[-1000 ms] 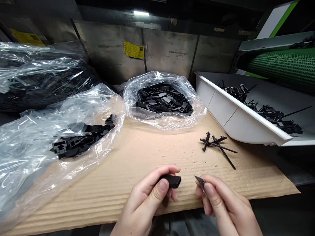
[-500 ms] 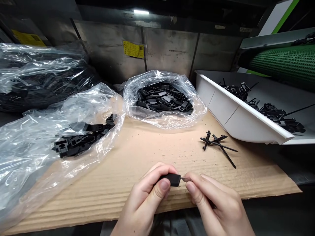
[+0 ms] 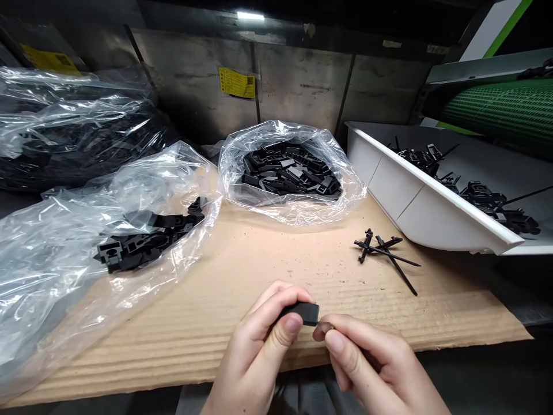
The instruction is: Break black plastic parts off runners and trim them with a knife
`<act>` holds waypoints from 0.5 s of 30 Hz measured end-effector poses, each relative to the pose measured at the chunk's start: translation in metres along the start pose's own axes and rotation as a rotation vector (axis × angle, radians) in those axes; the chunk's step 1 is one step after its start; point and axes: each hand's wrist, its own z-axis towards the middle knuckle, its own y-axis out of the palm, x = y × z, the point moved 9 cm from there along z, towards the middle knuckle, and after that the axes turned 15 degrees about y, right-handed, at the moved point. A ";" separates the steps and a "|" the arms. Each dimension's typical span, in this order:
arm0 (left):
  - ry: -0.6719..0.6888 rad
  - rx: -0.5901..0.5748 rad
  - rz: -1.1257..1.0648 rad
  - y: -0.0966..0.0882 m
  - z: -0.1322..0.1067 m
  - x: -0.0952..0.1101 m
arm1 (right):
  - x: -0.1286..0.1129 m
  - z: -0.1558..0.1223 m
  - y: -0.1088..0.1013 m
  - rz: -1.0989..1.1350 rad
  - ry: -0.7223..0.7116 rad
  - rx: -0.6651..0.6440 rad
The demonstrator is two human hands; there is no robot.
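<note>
My left hand is closed round a small black plastic part, with its squared end sticking out past thumb and forefinger. My right hand pinches a small, thin metal blade between thumb and fingertips. The blade's tip is at the lower right edge of the black part; whether it touches, I cannot tell. Most of the blade is hidden in my fingers. Both hands are above the front of a cardboard sheet. Several black stems lie crossed on the cardboard beyond my right hand.
An open clear bag of black parts stands at the back. On the left, another clear bag holds black parts, with a full bag behind. A white bin borders the right, below a green roller.
The blade has turned and moved slightly down along the end of the black part. My right fingers have shifted a little with it. The left hand keeps its hold.
</note>
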 end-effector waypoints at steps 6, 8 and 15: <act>0.052 -0.017 0.034 0.000 -0.001 0.002 | 0.016 0.003 0.009 0.044 0.255 -0.148; 0.101 -0.023 0.094 0.000 -0.001 0.004 | 0.027 0.002 0.018 0.186 0.376 -0.248; 0.175 0.039 0.238 -0.004 -0.005 0.009 | 0.025 -0.005 0.047 1.002 0.505 -0.688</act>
